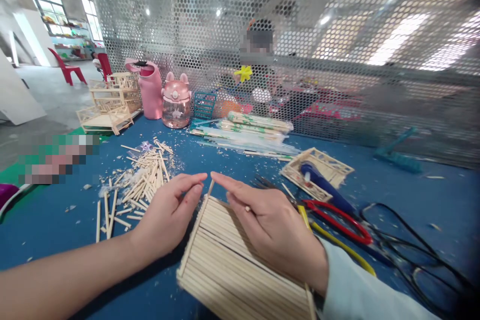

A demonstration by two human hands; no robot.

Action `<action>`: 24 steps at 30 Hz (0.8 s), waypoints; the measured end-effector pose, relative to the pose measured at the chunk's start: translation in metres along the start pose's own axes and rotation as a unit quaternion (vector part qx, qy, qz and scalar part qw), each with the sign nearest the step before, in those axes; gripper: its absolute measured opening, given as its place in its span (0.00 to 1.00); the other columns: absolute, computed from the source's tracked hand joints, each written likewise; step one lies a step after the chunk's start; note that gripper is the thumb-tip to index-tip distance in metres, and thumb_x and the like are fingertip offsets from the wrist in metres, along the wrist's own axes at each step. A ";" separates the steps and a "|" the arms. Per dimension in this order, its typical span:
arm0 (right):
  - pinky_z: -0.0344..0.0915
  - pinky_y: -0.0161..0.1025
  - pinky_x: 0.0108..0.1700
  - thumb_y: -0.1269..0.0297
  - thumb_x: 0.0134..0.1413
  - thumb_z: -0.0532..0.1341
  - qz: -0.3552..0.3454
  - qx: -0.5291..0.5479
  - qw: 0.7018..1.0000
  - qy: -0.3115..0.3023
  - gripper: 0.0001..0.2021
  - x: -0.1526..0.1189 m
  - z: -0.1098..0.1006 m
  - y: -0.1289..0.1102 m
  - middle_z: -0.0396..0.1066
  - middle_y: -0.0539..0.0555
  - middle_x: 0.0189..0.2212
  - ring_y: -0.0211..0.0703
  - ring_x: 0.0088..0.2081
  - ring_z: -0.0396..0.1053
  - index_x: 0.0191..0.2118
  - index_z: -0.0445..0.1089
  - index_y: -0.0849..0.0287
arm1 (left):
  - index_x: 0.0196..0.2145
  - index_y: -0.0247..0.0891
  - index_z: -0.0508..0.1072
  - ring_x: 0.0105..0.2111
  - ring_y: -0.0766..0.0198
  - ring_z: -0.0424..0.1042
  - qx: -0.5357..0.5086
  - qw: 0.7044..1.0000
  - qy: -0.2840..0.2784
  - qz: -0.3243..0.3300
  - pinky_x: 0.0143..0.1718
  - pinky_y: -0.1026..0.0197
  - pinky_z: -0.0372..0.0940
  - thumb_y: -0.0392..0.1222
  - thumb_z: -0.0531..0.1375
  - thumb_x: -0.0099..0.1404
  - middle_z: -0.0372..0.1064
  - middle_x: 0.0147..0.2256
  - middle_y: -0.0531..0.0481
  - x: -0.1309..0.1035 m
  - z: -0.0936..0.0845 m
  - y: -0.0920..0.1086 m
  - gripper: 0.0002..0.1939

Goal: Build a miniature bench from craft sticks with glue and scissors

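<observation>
A flat panel of pale wooden sticks (225,260) laid side by side lies on the table below my hands. At its far left corner a short stick (211,187) stands up. The index fingertip of my right hand (270,220) touches the top of that short stick. Closed over the panel, the same hand grips another thin wooden stick (247,208), whose end shows beside the thumb. My left hand (170,212) is just left of the corner, thumb and fingers pressed together close to the upright stick. Whatever it may hold is hidden.
Loose cut sticks (144,180) are heaped left. Behind stand stick furniture models (112,105), a pink bottle (150,90), a clear cup (175,105) and bagged sticks (258,127). Right lie a stick frame (337,167), blue tool (330,192), red-handled tool (348,220) and black loops (408,240). Mesh partition (210,25) behind.
</observation>
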State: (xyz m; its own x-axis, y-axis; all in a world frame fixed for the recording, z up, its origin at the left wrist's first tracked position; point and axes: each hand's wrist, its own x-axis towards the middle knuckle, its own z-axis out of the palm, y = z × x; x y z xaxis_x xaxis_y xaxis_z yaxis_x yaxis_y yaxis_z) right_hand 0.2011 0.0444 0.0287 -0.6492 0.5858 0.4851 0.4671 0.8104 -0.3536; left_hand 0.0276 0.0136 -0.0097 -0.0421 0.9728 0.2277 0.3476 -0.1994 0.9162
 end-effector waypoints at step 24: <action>0.61 0.36 0.27 0.55 0.56 0.50 0.215 0.090 0.972 -0.019 0.19 -0.058 -0.041 0.032 0.72 0.53 0.25 0.40 0.26 0.67 0.34 0.74 0.62 | 0.39 0.36 0.72 0.29 0.62 0.68 0.147 0.981 -0.085 -0.092 0.31 0.61 0.61 0.58 0.53 0.60 0.73 0.34 0.47 -0.047 -0.041 0.028 0.22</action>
State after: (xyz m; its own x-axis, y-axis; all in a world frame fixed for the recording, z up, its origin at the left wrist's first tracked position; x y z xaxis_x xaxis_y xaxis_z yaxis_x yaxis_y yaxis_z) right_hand 0.2783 0.0360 0.0221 -0.4404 0.8671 0.2328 0.5898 0.4749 -0.6532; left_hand 0.0008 -0.0430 0.0189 0.0188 0.9997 -0.0151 0.6054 0.0006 0.7959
